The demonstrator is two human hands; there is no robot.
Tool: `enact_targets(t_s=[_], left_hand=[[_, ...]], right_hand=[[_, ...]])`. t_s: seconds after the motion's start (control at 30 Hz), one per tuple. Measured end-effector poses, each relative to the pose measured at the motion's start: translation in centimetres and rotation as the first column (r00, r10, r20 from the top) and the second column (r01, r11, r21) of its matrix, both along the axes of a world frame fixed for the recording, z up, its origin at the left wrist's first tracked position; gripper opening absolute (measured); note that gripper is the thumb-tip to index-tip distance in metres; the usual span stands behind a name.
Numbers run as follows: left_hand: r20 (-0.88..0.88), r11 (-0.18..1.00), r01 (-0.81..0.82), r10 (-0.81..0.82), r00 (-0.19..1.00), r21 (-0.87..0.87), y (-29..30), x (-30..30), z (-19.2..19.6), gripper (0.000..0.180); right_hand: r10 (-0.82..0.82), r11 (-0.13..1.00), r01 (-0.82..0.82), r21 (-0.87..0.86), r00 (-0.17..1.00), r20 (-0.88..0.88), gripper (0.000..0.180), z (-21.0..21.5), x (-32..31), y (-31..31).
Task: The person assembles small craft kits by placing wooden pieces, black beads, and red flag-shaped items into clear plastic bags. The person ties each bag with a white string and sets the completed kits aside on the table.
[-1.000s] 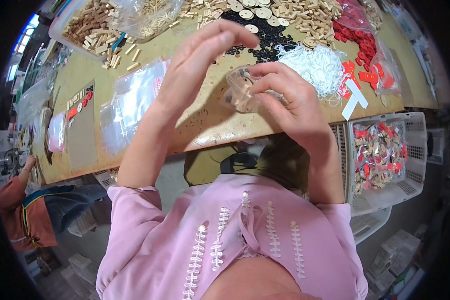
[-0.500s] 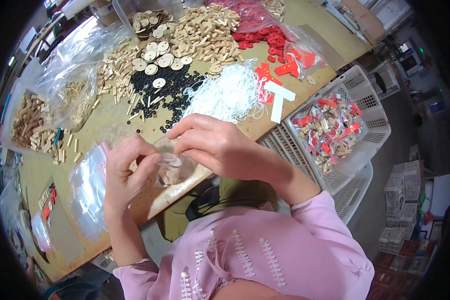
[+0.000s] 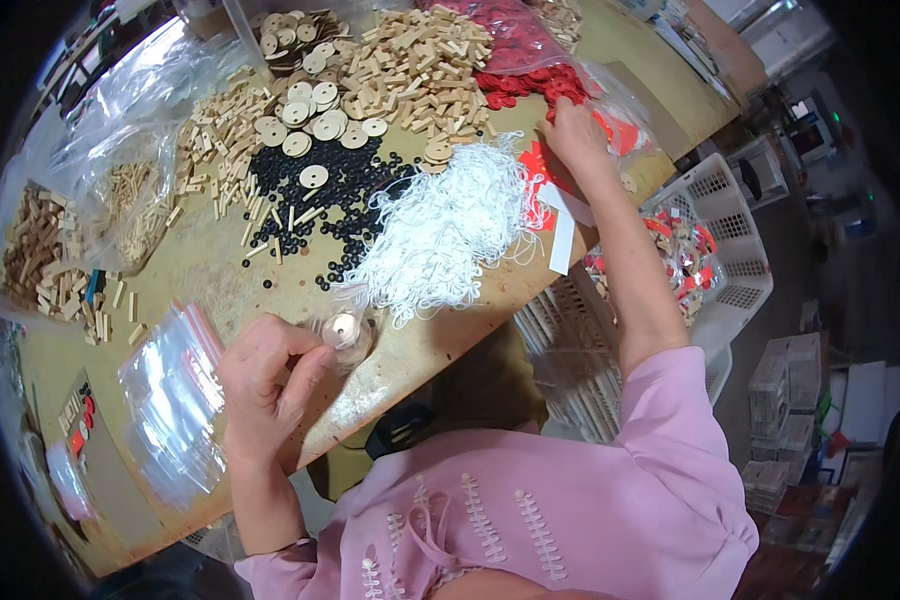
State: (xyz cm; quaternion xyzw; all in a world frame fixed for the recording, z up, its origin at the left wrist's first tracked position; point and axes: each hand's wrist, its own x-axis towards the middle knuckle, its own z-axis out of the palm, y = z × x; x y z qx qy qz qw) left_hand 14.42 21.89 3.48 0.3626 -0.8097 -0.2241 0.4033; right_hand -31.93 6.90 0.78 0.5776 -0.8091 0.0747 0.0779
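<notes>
My left hand (image 3: 275,378) is closed in a pinch on the edge of a small clear plastic bag (image 3: 364,349), just above the table's near edge. Inside the bag shows a pale round wooden disc (image 3: 344,330) with a hole. My right hand (image 3: 576,138) is stretched far out to the right, at the near edge of a heap of red discs (image 3: 530,84). Its fingertips are among the red pieces and mostly hidden, so their grip does not show. Beneath that wrist lie red cards (image 3: 538,190) and white strips (image 3: 562,240).
White string loops (image 3: 435,235), black rings (image 3: 345,180), wooden discs (image 3: 325,122) and wooden sticks (image 3: 415,65) lie heaped across the table. Flat clear bags (image 3: 175,400) lie left of my left hand. A white crate (image 3: 735,235) with filled bags stands at the table's right side.
My right hand has left the small bag and moved far right to the red discs. My left hand still pinches the bag, where the wooden disc now shows plainly.
</notes>
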Motion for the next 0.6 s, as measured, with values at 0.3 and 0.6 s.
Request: enact_targets(t_s=[0.3, 0.6], left_hand=[[-0.004, 0.999, 0.034, -0.034, 0.999, 0.022, 0.2, 0.0, 0.4, 0.015], [0.039, 0.999, -0.006, 0.008, 0.999, -0.039, 0.2, 0.0, 0.7, 0.012]], right_hand=[[0.102, 0.983, -0.099, -0.152, 0.995, 0.013, 0.031, -0.7, -4.0, -2.4], [0.128, 0.987, -0.127, -0.098, 0.992, 0.001, 0.035, -1.6, -6.4, -4.0]])
